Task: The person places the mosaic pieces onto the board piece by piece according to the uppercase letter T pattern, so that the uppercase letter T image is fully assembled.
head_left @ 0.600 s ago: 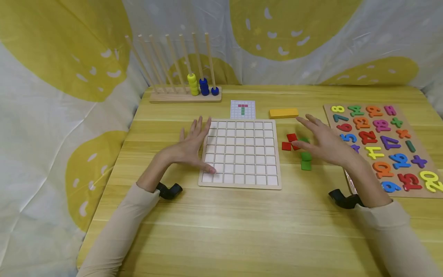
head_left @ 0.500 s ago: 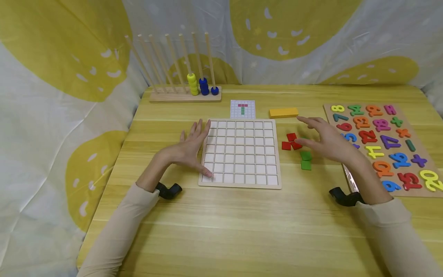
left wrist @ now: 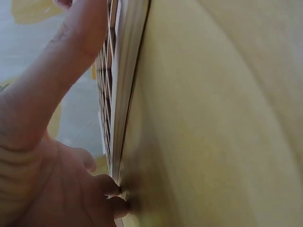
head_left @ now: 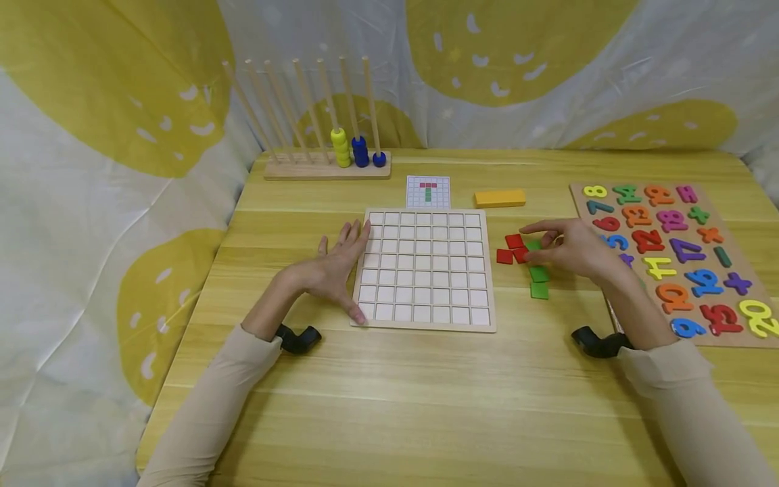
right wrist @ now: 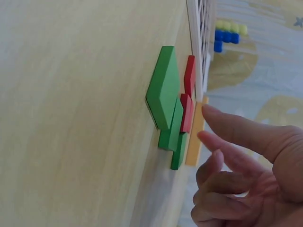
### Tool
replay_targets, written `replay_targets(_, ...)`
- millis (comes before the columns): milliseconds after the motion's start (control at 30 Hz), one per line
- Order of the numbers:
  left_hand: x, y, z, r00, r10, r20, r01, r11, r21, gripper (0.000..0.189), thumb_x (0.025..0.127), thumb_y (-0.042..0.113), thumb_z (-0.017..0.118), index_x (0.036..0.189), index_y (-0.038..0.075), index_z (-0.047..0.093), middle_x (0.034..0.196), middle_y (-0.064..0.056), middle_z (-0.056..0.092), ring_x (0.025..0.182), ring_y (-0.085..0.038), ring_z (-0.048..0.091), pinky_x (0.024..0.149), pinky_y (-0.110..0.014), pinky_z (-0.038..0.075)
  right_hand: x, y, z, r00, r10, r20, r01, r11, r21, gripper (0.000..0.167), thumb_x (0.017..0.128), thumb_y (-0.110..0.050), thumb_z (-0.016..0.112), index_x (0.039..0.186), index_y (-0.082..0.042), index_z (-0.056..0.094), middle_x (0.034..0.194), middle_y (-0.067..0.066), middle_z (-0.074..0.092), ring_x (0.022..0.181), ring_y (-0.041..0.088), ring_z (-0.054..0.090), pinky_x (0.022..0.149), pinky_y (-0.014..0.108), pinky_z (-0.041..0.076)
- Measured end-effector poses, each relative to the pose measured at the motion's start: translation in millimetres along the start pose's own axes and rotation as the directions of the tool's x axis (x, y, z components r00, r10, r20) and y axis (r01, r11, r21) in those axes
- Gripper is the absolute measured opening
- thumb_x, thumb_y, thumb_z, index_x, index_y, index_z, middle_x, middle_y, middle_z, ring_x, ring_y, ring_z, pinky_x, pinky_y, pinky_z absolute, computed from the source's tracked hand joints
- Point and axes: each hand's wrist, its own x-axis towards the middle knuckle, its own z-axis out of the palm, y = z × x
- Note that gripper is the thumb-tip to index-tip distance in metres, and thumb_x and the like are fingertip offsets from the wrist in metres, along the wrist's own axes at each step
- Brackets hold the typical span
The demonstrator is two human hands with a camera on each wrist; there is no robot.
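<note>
A person sits at a wooden table [head_left: 389, 406] with a gridded board [head_left: 424, 268] squarely in front, its edges parallel to the table's and every cell bare; judging from that, the filling of the board has not begun and all of the placing is left. The left hand [head_left: 331, 267] lies flat with straight, relaxed fingers along the board's left edge, thumb tip at its near left corner, steadying it rather than gripping. The right hand [head_left: 572, 251] hangs over the loose tiles just right of the board, forefinger out and the other fingers loosely curled; it grasps nothing, and the wrist view shows a gap between the fingertips [right wrist: 208, 137] and the pieces. The red tiles [head_left: 511, 249] lie in a small cluster nearest the board, at odd angles to one another; the green tiles [head_left: 538, 281] run in a short, ragged line toward the person, the far one partly hidden by the fingers. All lie flat and none is lifted. Behind the board sits a small pattern card [head_left: 429, 192] showing a red bar over a green stem, and to its right a yellow bar [head_left: 500, 198] lying with its long axis left to right. A number puzzle [head_left: 675, 250] fills the right side, and a peg rack [head_left: 325, 162] stands at the back.
</note>
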Motion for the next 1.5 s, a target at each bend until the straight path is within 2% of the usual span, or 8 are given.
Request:
replay_targets(133, 0.2, 1.1, 1.9, 1.0, 0.002, -0.002, -0.002, 1.0, 0.016, 0.168, 0.059, 0.049, 0.099, 0.16, 0.009, -0.029, 0.167, -0.019, -0.034, 0.156, -0.036, -0.031, 0.12, -0.071, -0.019, 2.9, 0.4, 1.9, 0.998, 0.049, 0.031, -0.05, 0.999, 0.015, 0.055, 0.091, -0.024, 0.081, 0.14, -0.008, 0.063, 0.089, 0.004, 0.051, 0.082, 0.023, 0.044, 0.066, 0.035, 0.033)
replay_targets(267, 0.4, 1.2, 2.9, 1.0, 0.008, -0.006, -0.008, 1.0, 0.016, 0.167, 0.059, 0.048, 0.099, 0.16, 0.007, -0.027, 0.167, -0.019, -0.034, 0.156, -0.037, -0.031, 0.12, -0.071, -0.019, 4.2, 0.8, 2.5, 0.997, 0.078, 0.009, -0.078, 0.997, 0.011, 0.053, 0.088, -0.024, 0.084, 0.135, -0.006, 0.066, 0.081, 0.002, 0.047, 0.08, 0.023, 0.042, 0.067, 0.036, 0.032)
replay_targets(467, -0.3, 1.1, 3.5, 1.0, 0.009, -0.004, -0.008, 1.0, 0.017, 0.166, 0.059, 0.047, 0.099, 0.161, 0.007, -0.026, 0.168, -0.016, -0.033, 0.156, -0.036, -0.032, 0.12, -0.071, -0.02, 6.3, 3.6, 3.6, 0.992, 0.126, -0.002, -0.126, 0.991, 0.048, 0.048, 0.086, -0.022, 0.086, 0.126, -0.003, 0.068, 0.068, -0.003, 0.047, 0.07, 0.02, 0.042, 0.064, 0.035, 0.031)
replay_targets(600, -0.8, 0.7, 3.7, 1.0, 0.007, -0.002, -0.007, 1.0, 0.017, 0.165, 0.06, 0.048, 0.099, 0.161, 0.006, -0.025, 0.168, -0.015, -0.034, 0.156, -0.036, -0.032, 0.12, -0.07, -0.021, 7.5, 4.0, 5.3, 0.99, 0.142, 0.003, -0.142, 0.989, 0.05, 0.045, 0.086, -0.023, 0.086, 0.123, -0.005, 0.068, 0.066, -0.004, 0.05, 0.068, 0.019, 0.044, 0.064, 0.035, 0.031)
replay_targets(900, -1.4, 1.9, 3.6, 1.0, -0.003, 0.002, 0.003, 0.999, 0.037, 0.165, 0.06, 0.049, 0.099, 0.161, 0.004, -0.024, 0.168, -0.015, -0.033, 0.156, -0.035, -0.032, 0.12, -0.069, -0.021, 8.3, 2.1, 6.8, 0.991, 0.128, 0.029, -0.129, 0.991, 0.023, 0.04, 0.086, -0.027, 0.086, 0.116, -0.005, 0.071, 0.064, -0.005, 0.048, 0.064, 0.017, 0.043, 0.059, 0.033, 0.031)
replay_targets(1300, -2.2, 4.7, 3.2, 1.0, -0.013, 0.009, 0.013, 0.998, 0.059, 0.164, 0.06, 0.05, 0.098, 0.161, 0.005, -0.023, 0.168, -0.013, -0.034, 0.156, -0.034, -0.032, 0.122, -0.067, -0.02, 5.6, 3.9, 6.2, 0.993, 0.095, 0.072, -0.097, 0.995, 0.029, 0.036, 0.09, -0.023, 0.082, 0.117, -0.004, 0.068, 0.06, -0.006, 0.042, 0.057, 0.013, 0.041, 0.055, 0.031, 0.03)
replay_targets(1500, -2.6, 4.3, 3.0, 1.0, -0.009, 0.007, 0.008, 0.999, 0.053, 0.164, 0.06, 0.05, 0.099, 0.161, 0.004, -0.023, 0.168, -0.013, -0.034, 0.156, -0.035, -0.032, 0.121, -0.068, -0.02, 3.3, 1.3, 5.8, 0.995, 0.059, 0.076, -0.058, 0.998, -0.004, 0.03, 0.092, -0.02, 0.079, 0.114, -0.002, 0.069, 0.061, -0.005, 0.038, 0.056, 0.012, 0.036, 0.054, 0.031, 0.03)
